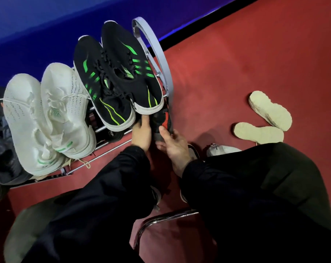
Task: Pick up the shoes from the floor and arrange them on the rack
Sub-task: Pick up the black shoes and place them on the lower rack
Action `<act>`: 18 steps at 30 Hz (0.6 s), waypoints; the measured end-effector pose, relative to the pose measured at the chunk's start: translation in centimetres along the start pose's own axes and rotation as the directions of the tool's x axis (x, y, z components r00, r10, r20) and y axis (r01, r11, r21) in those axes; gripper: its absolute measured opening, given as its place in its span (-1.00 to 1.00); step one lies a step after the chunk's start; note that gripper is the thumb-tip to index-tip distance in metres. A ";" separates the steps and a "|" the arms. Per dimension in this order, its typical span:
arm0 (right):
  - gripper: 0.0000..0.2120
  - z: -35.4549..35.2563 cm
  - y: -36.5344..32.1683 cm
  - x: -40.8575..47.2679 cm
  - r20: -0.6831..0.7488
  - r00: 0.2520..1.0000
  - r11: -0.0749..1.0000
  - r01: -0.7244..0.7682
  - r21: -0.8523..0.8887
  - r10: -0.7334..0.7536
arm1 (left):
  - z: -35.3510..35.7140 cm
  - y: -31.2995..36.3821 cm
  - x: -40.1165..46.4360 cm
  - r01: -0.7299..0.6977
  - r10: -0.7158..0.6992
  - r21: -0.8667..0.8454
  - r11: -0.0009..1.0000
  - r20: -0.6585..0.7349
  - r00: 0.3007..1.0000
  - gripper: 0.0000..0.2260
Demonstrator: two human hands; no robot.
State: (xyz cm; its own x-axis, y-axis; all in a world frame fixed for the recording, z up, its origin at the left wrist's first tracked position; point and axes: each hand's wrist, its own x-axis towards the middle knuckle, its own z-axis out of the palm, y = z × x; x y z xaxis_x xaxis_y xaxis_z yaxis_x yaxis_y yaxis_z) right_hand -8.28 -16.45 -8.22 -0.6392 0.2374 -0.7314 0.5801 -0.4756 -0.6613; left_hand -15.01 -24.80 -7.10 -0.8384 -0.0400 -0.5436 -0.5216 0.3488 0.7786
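Observation:
A grey metal shoe rack (157, 54) stands against a blue wall. Its top shelf holds a pair of black shoes with green stripes (119, 76) and a pair of white shoes (47, 114). Below the black pair, at the rack's right end, a dark grey shoe with a red stripe (161, 120) sits at a lower shelf. My right hand (175, 147) grips its heel end. My left hand (142, 133) reaches under the top shelf beside that shoe, fingers hidden. Two pale shoes lie sole up (265, 120) on the red floor at right.
A white shoe (220, 149) peeks out by my right knee. Dark shoes (5, 158) fill the rack's left end. A chrome chair-leg tube (161, 219) curves between my legs. Red carpet (246, 63) spreads to the right.

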 end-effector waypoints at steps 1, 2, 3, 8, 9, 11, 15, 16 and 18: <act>-0.88 0.4 0.6 0.2 -0.027 1.000 1.000 0.007 0.012 -0.007 | 0.2 0.2 0.4 0.015 -0.015 0.143 0.990 -0.003 1.000 -0.57; -0.84 0.7 1.2 0.5 -0.047 0.999 0.999 0.018 0.029 -0.017 | 0.2 0.2 0.5 0.031 -0.019 0.289 0.957 -0.046 0.999 -0.57; -0.77 1.2 1.6 0.4 -0.061 0.998 0.999 0.033 0.035 -0.031 | 0.1 0.2 0.3 0.034 0.018 0.430 0.902 -0.115 0.993 -0.58; -0.71 0.5 1.4 1.2 -0.096 0.991 0.995 0.090 -0.032 -0.093 | -1.7 -1.5 0.8 -0.069 0.200 0.809 0.584 -0.061 0.978 -0.59; -0.71 0.1 1.2 1.5 -0.099 0.990 0.995 0.092 -0.050 -0.096 | -2.3 -2.2 1.4 -0.118 0.172 0.862 0.492 0.036 0.984 -0.58; -0.69 -0.1 1.2 1.8 -0.100 0.989 0.992 0.097 -0.084 -0.106 | -3.7 -3.2 2.2 -0.192 0.167 0.934 0.302 0.146 0.975 -0.45; -0.57 1.2 1.2 2.5 -0.196 0.971 0.973 0.092 -0.211 -0.135 | -6.1 -4.5 5.4 -0.326 0.299 0.938 0.116 0.280 0.912 -0.46; -0.52 1.5 1.3 2.9 -0.222 0.963 0.964 0.096 -0.247 -0.153 | -6.7 -4.4 6.2 -0.346 0.304 0.935 0.083 0.307 0.902 -0.47; -0.46 2.4 1.1 3.2 -0.239 0.952 0.947 0.116 -0.298 -0.192 | -7.4 -4.5 6.8 -0.363 0.346 0.929 0.076 0.317 0.883 -0.50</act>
State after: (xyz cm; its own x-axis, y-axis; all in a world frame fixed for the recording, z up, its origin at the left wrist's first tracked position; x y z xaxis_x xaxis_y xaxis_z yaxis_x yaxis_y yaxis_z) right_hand -10.89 -18.21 -10.92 -0.5989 0.5198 -0.6092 0.6260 -0.1706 -0.7609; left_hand -19.52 -33.62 -11.98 -0.8704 0.3823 -0.3103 0.4121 0.9105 -0.0341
